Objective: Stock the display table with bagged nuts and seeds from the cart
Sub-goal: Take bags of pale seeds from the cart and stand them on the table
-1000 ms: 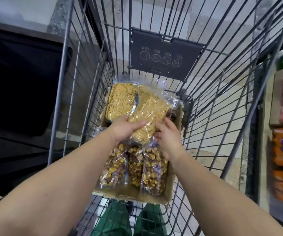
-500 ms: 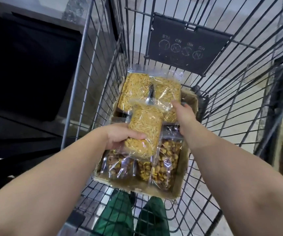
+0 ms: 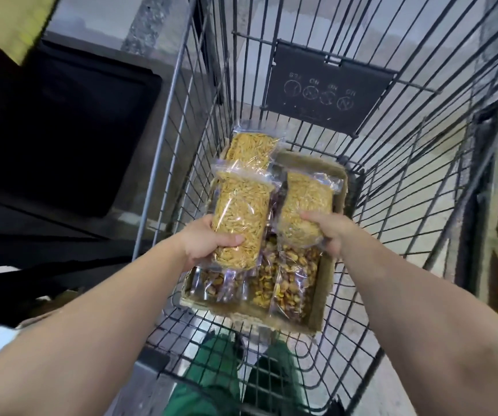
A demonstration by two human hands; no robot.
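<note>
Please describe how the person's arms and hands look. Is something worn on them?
Both forearms are bare: no sleeves, gloves, watch or rings show on the left hand or the right hand. Green trousers show below, through the cart's wire floor.

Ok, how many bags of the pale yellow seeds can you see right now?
3: one in the left hand, one in the right hand, one lying at the far end of the cardboard tray. More may be hidden underneath.

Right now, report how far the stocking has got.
Done: nothing visible; the display table is not clearly in view. In hand: left hand grips one seed bag, right hand grips another seed bag. Left: a third seed bag and the nut bags remain in the cardboard tray.
</note>
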